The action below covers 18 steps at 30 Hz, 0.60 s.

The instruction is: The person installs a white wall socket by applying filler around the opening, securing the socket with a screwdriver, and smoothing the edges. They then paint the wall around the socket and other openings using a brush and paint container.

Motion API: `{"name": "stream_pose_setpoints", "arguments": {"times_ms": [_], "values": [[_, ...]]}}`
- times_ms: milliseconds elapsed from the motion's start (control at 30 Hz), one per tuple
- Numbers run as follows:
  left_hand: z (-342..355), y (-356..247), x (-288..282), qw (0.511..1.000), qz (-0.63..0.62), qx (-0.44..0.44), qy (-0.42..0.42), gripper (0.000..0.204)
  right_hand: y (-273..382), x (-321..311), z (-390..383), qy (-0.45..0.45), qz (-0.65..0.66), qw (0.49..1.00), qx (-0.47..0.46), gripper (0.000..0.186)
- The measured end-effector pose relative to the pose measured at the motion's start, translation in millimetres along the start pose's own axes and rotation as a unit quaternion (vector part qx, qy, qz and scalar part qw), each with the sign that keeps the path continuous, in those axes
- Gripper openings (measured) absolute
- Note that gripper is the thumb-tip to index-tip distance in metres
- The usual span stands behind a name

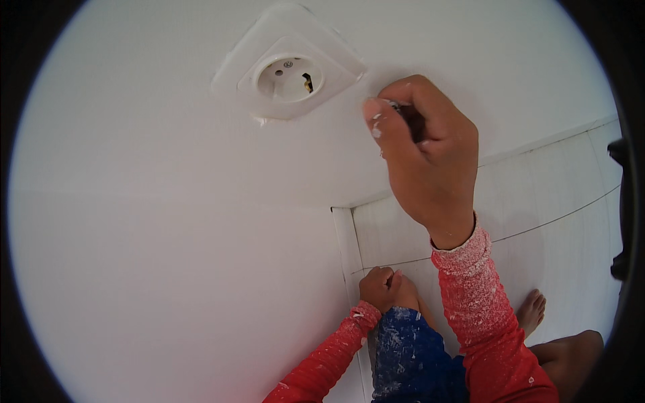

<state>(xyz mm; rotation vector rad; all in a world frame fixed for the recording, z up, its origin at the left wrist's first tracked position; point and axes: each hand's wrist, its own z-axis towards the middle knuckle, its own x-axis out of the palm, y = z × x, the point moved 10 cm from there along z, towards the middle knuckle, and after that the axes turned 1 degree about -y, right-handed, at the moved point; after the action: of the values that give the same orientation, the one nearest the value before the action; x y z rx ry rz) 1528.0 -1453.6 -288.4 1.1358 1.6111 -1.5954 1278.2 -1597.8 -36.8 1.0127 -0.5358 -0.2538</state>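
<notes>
Near a white plastic socket (285, 91), right hand (430, 144) pinches a small greyish object (395, 105), likely light, suiting fingertips; left hand (380, 287) curls, contents hidden.

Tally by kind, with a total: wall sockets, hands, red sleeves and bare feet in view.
White square wall socket with round recess: 1
Bare right hand and bare left hand: 2
White-speckled red fabric sleeves: 2
Bare foot: 1
Total: 6
</notes>
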Motion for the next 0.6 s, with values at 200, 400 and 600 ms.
{"name": "stream_pose_setpoints", "arguments": {"times_ms": [200,400,600], "values": [[-0.2,-1.4,-0.5,1.0,-0.001,0.006,-0.002,0.035,-10.5,4.7,-2.2,-0.011,0.058,0.997,0.043,0.015],[0.5,-1.4,-0.6,1.0,-0.005,0.004,0.003,0.035,-16.3,12.9,-1.5,-0.007,0.092,0.994,0.052,0.017],[0.8,-2.8,-1.8,1.0,-0.007,0.006,-0.005,0.034,-14.7,12.1,-2.5,-0.017,0.084,0.995,0.04,0.016]]}}
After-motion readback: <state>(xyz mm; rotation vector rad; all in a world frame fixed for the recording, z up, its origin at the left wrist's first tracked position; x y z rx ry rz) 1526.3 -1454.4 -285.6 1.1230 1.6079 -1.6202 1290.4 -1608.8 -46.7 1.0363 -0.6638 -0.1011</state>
